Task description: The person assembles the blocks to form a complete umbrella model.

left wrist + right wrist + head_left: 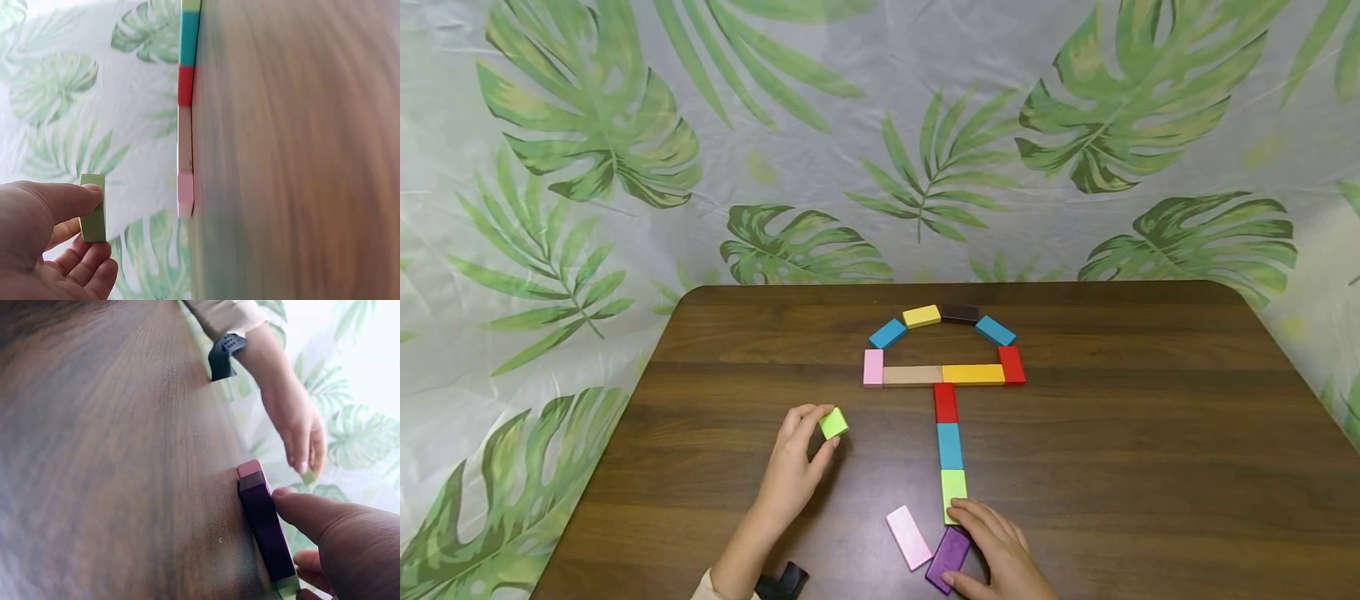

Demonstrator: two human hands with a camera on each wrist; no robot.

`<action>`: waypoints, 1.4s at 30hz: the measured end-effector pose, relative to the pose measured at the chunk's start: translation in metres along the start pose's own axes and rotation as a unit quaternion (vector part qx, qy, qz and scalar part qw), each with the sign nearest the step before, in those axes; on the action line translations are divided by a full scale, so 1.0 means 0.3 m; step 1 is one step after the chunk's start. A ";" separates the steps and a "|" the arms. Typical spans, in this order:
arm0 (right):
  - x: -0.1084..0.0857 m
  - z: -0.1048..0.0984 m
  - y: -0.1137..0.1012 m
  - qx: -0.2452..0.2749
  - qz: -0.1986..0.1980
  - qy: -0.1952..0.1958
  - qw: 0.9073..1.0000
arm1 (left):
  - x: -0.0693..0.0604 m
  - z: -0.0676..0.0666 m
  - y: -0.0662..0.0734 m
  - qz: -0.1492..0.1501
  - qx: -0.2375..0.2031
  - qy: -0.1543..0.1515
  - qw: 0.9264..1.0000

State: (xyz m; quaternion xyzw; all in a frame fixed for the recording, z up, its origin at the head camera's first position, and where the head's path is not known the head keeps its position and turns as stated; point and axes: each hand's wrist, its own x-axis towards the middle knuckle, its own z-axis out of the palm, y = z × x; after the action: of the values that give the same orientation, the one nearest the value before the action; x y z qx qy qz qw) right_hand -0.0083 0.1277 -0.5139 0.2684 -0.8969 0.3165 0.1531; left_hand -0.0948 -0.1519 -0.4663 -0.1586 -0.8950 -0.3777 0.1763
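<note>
My left hand point(793, 462) pinches a light green block point(833, 423) between thumb and fingers, raised above the table to the left of the block figure. In the left wrist view that block point(93, 209) stands on edge in the grip. My right hand point(996, 542) is low at the figure's lower end. Its thumb touches a purple block point(949, 557), and its fingertips lie over another light green block point(953, 492), partly hiding it. Slanted, the purple block lies just below that green one. A pale pink block point(908, 537) lies tilted at its left, close to its edge.
Above the green block run a blue block point(949, 446) and a red block point(945, 403). A beige block point(912, 377) and a yellow-orange block point(972, 374) form a crossbar under an arch of several blocks. A black strap-like object point(784, 582) is by the left wrist.
</note>
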 end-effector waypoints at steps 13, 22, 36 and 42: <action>0.001 -0.007 -0.006 0.006 0.014 -0.005 1.000 | -0.011 0.066 0.065 0.042 -0.020 -0.047 0.998; 0.002 -0.009 -0.010 0.011 0.020 -0.010 1.000 | -0.013 0.082 0.078 0.056 -0.017 -0.092 0.994; 0.002 -0.007 -0.012 0.011 0.036 -0.020 0.999 | -0.025 0.120 0.062 0.075 -0.011 -0.190 0.979; 0.002 -0.005 -0.009 0.012 0.032 -0.018 0.999 | -0.033 0.135 0.053 0.093 -0.012 -0.209 0.973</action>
State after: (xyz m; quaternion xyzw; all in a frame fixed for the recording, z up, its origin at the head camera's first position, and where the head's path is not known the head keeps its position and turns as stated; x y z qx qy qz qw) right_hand -0.0071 0.1268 -0.5111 0.2467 -0.9037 0.3276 0.1235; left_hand -0.0874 -0.1132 -0.4873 -0.3183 -0.8891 -0.3285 0.0173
